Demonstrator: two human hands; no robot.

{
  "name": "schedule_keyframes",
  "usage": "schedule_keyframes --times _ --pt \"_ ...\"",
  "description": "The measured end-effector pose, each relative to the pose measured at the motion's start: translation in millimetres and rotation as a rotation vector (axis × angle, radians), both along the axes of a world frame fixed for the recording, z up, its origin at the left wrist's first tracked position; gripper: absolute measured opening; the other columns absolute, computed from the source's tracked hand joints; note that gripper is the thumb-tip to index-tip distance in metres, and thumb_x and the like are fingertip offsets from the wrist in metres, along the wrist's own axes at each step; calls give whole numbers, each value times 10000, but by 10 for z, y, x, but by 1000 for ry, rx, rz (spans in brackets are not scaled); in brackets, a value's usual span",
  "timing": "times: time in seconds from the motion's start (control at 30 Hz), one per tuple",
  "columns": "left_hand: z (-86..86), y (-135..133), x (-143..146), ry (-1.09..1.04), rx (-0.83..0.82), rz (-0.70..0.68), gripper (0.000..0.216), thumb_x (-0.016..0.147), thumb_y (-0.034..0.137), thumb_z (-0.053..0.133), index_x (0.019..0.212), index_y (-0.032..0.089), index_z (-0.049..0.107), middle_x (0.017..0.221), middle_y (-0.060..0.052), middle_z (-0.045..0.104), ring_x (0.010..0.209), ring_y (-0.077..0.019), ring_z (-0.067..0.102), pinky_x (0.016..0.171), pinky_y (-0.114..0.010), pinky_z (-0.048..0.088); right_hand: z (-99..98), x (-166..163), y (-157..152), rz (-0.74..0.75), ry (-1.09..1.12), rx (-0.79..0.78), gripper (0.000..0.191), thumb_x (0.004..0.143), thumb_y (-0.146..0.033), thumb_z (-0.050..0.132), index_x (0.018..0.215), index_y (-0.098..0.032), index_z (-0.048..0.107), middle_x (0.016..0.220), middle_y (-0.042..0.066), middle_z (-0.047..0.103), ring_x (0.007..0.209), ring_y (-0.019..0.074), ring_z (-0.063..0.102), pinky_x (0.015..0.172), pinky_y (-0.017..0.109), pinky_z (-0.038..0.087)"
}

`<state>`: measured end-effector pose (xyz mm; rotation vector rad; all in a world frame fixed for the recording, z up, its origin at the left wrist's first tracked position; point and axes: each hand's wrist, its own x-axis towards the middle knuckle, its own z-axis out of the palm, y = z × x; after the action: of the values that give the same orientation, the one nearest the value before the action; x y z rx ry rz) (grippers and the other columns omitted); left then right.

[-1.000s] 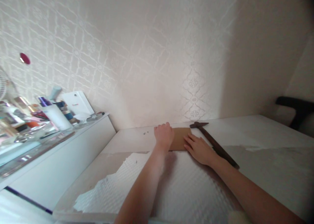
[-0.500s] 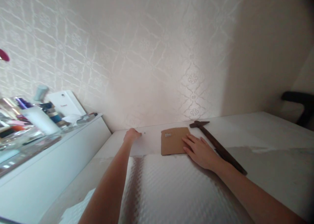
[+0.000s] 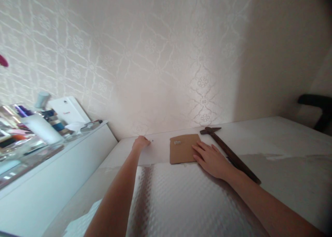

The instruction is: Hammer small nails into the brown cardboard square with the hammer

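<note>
My left hand (image 3: pixel 141 144) is at the back of the white tabletop, its thumb and fingers drawn together. Whatever they may pinch is too small to make out. Just right of the fingertips sits a tiny dark speck-like thing (image 3: pixel 152 140). A square of brown cardboard (image 3: pixel 183 152) lies flat on the table, with a row of small, shiny metal pieces (image 3: pixel 178 142) near its upper left. My right hand (image 3: pixel 210 159) rests on the cardboard's right edge with its fingers stretched out. Beyond this hand, a hammer (image 3: pixel 229 152) with a dark wooden handle lies slantwise.
A textured, quilted whitish sheet (image 3: pixel 192 199) covers the near side. On the left stands a higher white cabinet (image 3: pixel 67 181), crowded with bottles (image 3: pixel 43 128) and a white box (image 3: pixel 68 110). The patterned wall (image 3: pixel 155 64) rises behind. A black armrest (image 3: pixel 316 101) shows at right.
My left hand has shifted slightly right, closer to the tiny dark thing. My right hand, the cardboard and the hammer stay where they were.
</note>
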<state>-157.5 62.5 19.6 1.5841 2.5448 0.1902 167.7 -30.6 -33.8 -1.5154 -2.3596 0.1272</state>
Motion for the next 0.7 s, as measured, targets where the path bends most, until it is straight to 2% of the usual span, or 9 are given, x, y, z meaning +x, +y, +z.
schedule_keyframes --times 0.17,0.27,0.43,0.53,0.6,0.7 --pt "92 -61 52 -9 44 7 91 788 255 663 826 211 733 948 -93 770 991 -253 705 750 -256 513 -8 -3 8 -3 -4 0 518 993 -364 322 1426 -160 520 1520 158 424 1403 286 391 1152 536 284" --pt "174 -112 208 -33 94 -14 140 814 245 629 874 186 742 978 -116 765 998 -263 699 768 -279 511 14 -5 7 2 -9 -23 522 997 -362 321 1433 -145 508 1526 163 414 1411 286 378 1154 540 281" --pt "229 -295 802 -125 173 -132 235 876 294 546 910 176 747 958 -87 766 943 -207 700 746 -242 494 58 1 10 22 7 -46 519 997 -350 329 1432 -127 505 1529 180 403 1412 292 375 1150 556 280" --pt "164 -495 1225 -371 309 -231 239 855 283 548 895 155 746 928 -87 764 913 -210 700 738 -253 495 65 12 21 36 20 -45 513 988 -340 348 1423 -126 514 1513 191 424 1396 303 398 1137 567 294" --pt "101 -623 1444 -463 368 -203 255 861 311 547 896 155 745 926 -90 763 924 -220 697 752 -268 498 71 22 24 41 27 -41 505 984 -343 358 1412 -137 527 1500 195 441 1386 310 412 1126 577 303" --pt "38 -754 1621 -471 392 -139 205 840 308 597 881 172 745 937 -92 764 935 -237 691 806 -295 496 101 44 1 56 23 -43 486 977 -349 377 1389 -160 555 1481 190 468 1378 314 423 1117 589 307"
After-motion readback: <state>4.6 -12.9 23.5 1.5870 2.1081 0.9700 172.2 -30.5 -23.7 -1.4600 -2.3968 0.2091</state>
